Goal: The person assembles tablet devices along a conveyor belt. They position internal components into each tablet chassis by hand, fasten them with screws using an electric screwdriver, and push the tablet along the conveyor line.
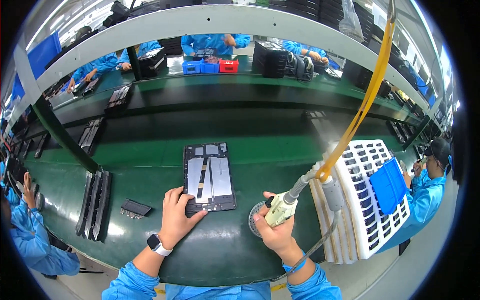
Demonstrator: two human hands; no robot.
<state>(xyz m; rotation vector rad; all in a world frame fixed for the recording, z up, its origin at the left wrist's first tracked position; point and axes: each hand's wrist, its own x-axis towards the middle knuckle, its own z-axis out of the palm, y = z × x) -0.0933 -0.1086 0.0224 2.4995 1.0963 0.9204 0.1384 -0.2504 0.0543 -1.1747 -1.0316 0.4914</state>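
An opened tablet [220, 177] with a black frame and silvery inner panels lies on the green bench in front of me. My left hand [175, 212] is at its lower left corner, thumb along the bottom edge and fingers spread by the left side. To the right of the tablet, my right hand [277, 232] grips a pale green air gun [281, 210] with a black button. A ribbed grey hose [300, 185] runs from the gun, and a yellow elastic band [367, 102] suspends it. Partly behind that hand is a round grey perforated dish [255, 220].
White foam trays [357, 235] with many slots stand stacked at the right, a blue bin [388, 186] on top. Black strip-like holders [93, 205] and a small black part [135, 208] lie at left. A metal beam [240, 14] crosses overhead. Co-workers sit on several sides.
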